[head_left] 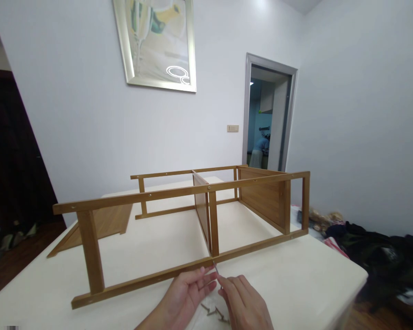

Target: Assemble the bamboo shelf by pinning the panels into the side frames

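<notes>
A brown wooden shelf frame (154,276) lies on its side on the table, with two panels fixed between its side ladders. My right hand (246,302) is closed around a thin metal hex key (216,266), whose tip meets the lower front rail near the middle upright. Just left of it, my left hand (189,293) has loosely curled fingers set apart, with the fingertips beside the key and close under the rail. Whether they touch the rail is hard to tell. Several bolts (211,311) lie on the tabletop between my hands, partly hidden by the right one.
The white table (296,279) carries a loose wooden panel (112,220) at the left, behind the frame. Dark clothing (371,261) is heaped beyond the right edge. A framed picture (158,46) hangs on the wall, and a person (259,151) stands past the doorway.
</notes>
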Demonstrator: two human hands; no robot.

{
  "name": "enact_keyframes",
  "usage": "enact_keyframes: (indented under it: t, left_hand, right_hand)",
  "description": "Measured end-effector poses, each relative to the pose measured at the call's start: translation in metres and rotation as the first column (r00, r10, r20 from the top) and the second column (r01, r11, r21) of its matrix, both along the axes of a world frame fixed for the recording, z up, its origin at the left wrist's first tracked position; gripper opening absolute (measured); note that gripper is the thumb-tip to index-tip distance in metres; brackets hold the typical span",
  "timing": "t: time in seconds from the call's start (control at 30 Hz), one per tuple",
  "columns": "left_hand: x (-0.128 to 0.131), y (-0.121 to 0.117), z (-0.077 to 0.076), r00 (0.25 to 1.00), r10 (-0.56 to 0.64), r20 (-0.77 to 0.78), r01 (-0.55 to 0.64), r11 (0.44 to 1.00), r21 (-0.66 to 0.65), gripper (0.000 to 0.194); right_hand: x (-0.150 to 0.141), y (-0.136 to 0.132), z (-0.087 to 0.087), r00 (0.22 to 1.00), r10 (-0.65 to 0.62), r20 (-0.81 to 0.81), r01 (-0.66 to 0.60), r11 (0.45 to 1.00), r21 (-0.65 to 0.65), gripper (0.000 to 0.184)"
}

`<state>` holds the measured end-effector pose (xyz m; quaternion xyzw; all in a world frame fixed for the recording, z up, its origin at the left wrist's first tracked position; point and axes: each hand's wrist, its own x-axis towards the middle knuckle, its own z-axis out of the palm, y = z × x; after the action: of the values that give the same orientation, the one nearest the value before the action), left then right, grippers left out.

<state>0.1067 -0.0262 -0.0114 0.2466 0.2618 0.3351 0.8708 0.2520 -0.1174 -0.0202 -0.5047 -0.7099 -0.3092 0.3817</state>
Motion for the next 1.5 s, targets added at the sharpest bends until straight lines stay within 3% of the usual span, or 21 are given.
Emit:
enact_keyframes:
  t: [0.17,0.3,0.4,0.57,0.63,0.77,1.1,1.2,1.4,1.5]
  left_hand:
    - [0.000,-0.001,0.003,1.000,-0.004,-0.008,0.004,1.000,0.011,0.011]
    - [0.000,-0.001,0.003,1.000,0.008,-0.007,-0.008,1.000,0.012,0.011]
    - [0.000,-0.001,0.002,1.000,0.003,0.000,-0.003,1.000,0.024,0.011]
    - [-0.001,-0.001,0.003,1.000,-0.019,0.015,0.019,0.999,0.044,0.011]
    - [-0.001,-0.002,0.005,0.999,-0.022,0.025,0.021,0.999,0.036,0.011]
    - [0.000,-0.003,0.007,1.000,-0.008,0.030,0.007,0.999,0.031,0.011]
    - [-0.001,-0.001,0.002,1.000,-0.005,0.027,0.004,0.999,0.038,0.010]
    - [-0.001,0.000,0.001,1.000,-0.013,0.021,0.012,0.999,0.041,0.011]
    - [-0.001,0.002,-0.003,0.999,-0.037,0.014,0.036,0.997,0.067,0.012]
    - [-0.001,0.003,-0.005,0.999,-0.036,0.013,0.035,0.997,0.064,0.012]
  right_hand:
    - [0.001,0.000,-0.002,0.999,0.021,-0.042,-0.023,0.999,-0.038,0.024]
    - [0.000,0.000,-0.005,0.958,0.113,-0.264,-0.145,0.984,-0.104,0.022]
    - [-0.002,-0.002,0.001,0.848,0.146,-0.509,-0.288,0.934,-0.213,0.018]
    - [-0.008,0.001,0.010,0.595,-0.008,-0.804,-0.446,0.829,-0.338,0.024]
    - [-0.010,0.005,0.007,0.485,-0.049,-0.873,-0.505,0.800,-0.325,0.028]
    - [-0.011,0.011,-0.001,0.271,-0.088,-0.958,-0.560,0.795,-0.231,0.041]
    - [-0.016,0.013,0.004,0.058,-0.132,-0.989,-0.611,0.779,-0.140,0.051]
    - [-0.015,0.013,0.003,0.064,-0.177,-0.982,-0.627,0.759,-0.177,0.055]
    - [-0.013,0.016,-0.008,0.226,-0.141,-0.964,-0.628,0.735,-0.255,0.057]
    - [-0.014,0.015,-0.013,0.357,-0.065,-0.932,-0.561,0.783,-0.269,0.047]
